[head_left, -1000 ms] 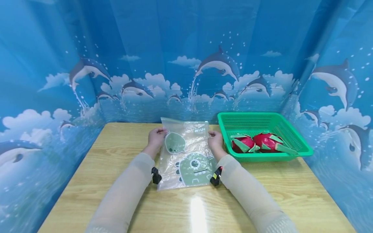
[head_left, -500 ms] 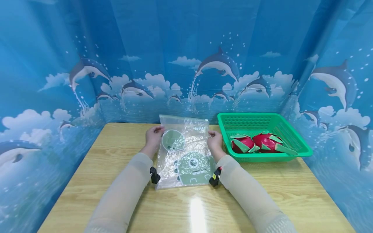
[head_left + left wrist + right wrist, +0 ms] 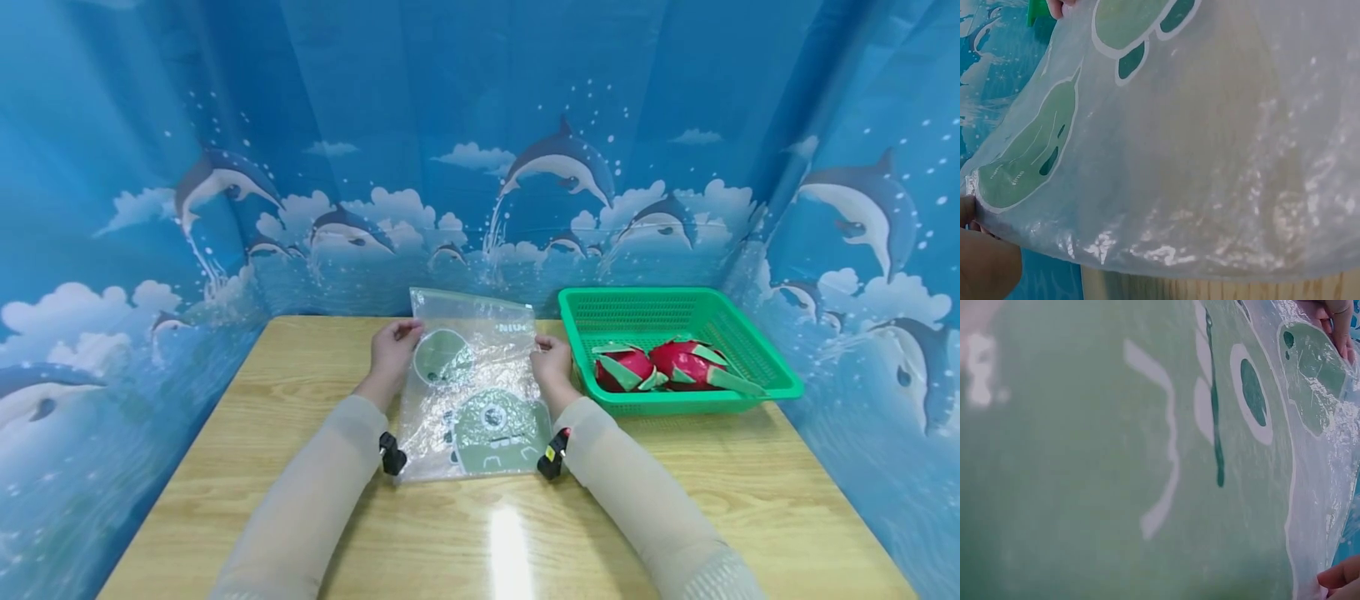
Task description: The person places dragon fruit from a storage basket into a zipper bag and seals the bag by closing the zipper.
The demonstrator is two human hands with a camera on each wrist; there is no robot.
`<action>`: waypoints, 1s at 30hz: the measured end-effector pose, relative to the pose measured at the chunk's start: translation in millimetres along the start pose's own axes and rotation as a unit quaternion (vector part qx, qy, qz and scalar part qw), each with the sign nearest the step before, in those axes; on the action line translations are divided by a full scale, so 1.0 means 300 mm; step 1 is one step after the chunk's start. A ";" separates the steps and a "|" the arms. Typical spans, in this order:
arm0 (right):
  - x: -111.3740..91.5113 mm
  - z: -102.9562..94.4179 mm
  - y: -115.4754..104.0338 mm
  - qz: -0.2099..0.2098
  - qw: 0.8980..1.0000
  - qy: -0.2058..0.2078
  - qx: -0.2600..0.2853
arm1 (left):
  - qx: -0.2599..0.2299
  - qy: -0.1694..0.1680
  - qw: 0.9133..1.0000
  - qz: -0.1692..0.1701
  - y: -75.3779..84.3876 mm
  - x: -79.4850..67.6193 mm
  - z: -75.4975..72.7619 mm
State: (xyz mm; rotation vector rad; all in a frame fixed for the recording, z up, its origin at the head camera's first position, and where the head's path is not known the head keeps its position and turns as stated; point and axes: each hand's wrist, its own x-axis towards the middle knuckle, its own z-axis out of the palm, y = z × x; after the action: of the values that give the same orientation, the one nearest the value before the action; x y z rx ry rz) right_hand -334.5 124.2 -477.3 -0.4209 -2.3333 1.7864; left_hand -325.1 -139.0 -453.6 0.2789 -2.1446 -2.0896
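Observation:
A clear plastic zip bag [image 3: 480, 383] printed with a green cartoon dinosaur and a speech bubble is held by both hands over the middle of the table. My left hand [image 3: 393, 354] pinches its left edge near the upper corner. On the opposite edge, slightly lower than the top, my right hand [image 3: 552, 367] pinches the plastic. The bag's top edge stands raised toward the back, its lower edge close over the wood. In the left wrist view, glossy film [image 3: 1210, 156] fills most of the picture. The right wrist view shows the green print [image 3: 1085, 456] up close.
A green plastic basket [image 3: 675, 408] stands at the back right, just beside my right hand. Inside lie two red dragon fruits [image 3: 686, 364] with green scales. The wooden table [image 3: 300, 492] ends at a blue dolphin-print curtain [image 3: 450, 100] behind and on both sides.
The bag's top edge has risen and tilted up toward the back. My left hand has shifted slightly left and away from me; the right hand has barely moved. Basket and fruits stay put.

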 end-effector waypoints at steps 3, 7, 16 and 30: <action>0.003 0.002 0.000 -0.001 1.000 0.001 -0.002 | 0.000 -0.001 1.000 0.014 0.004 -0.001 0.004; 0.009 0.000 0.003 0.001 1.000 -0.001 -0.010 | -0.001 0.003 1.000 0.025 0.007 0.000 0.006; 0.007 0.005 -0.003 0.001 1.000 -0.007 -0.021 | -0.006 0.018 0.999 0.044 0.021 -0.007 0.015; -0.005 0.018 -0.017 -0.017 0.996 -0.038 -0.081 | 0.001 0.013 0.998 0.069 0.054 -0.039 0.044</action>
State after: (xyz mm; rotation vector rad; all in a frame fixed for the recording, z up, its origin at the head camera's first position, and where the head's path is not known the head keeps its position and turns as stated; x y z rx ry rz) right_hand -335.4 117.5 -473.7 -0.3389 -2.5309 1.6319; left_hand -317.4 -123.2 -437.4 0.1522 -2.0888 -1.9973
